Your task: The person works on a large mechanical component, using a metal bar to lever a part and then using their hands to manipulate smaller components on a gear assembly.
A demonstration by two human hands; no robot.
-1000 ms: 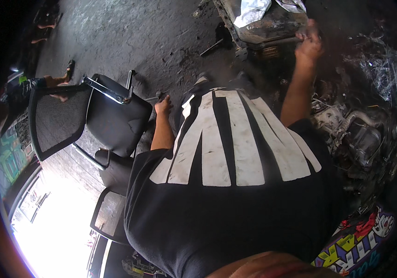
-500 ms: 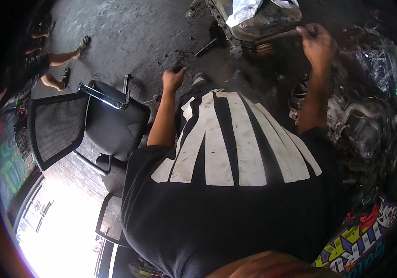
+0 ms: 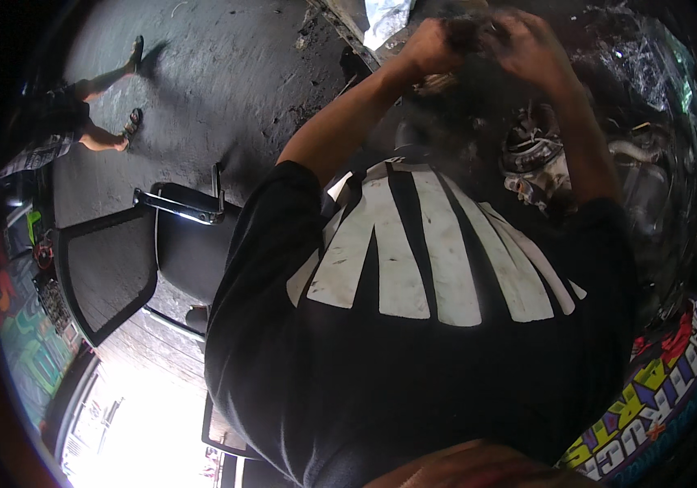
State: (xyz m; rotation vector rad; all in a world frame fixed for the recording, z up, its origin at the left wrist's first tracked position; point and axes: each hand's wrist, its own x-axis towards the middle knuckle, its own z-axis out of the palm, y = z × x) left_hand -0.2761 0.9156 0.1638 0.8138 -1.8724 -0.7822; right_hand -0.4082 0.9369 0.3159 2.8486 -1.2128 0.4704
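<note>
At the top of the view my two hands come close together over a dark, greasy patch. My left hand (image 3: 432, 47) is closed, its fingertips lost in dark shadow or grime. Beside it my right hand (image 3: 530, 50) has its fingers bent inward toward the left one. Between them is something dark (image 3: 472, 32) whose kind I cannot make out. Just left of my left hand, a white sheet or cloth (image 3: 387, 18) lies on the edge of a dirty metal part, which my hands mostly hide.
To my right lie greasy engine parts (image 3: 534, 154) and clear plastic wrap (image 3: 637, 61). A black mesh-backed office chair (image 3: 108, 268) stands on my left. Farther left, a person's sandalled legs (image 3: 104, 140) show on the dark floor (image 3: 226, 57). Bright light enters at lower left.
My left hand has risen and swung right to meet my right hand, which has moved slightly up and left. The view has shifted, and the person at the left has changed stance.
</note>
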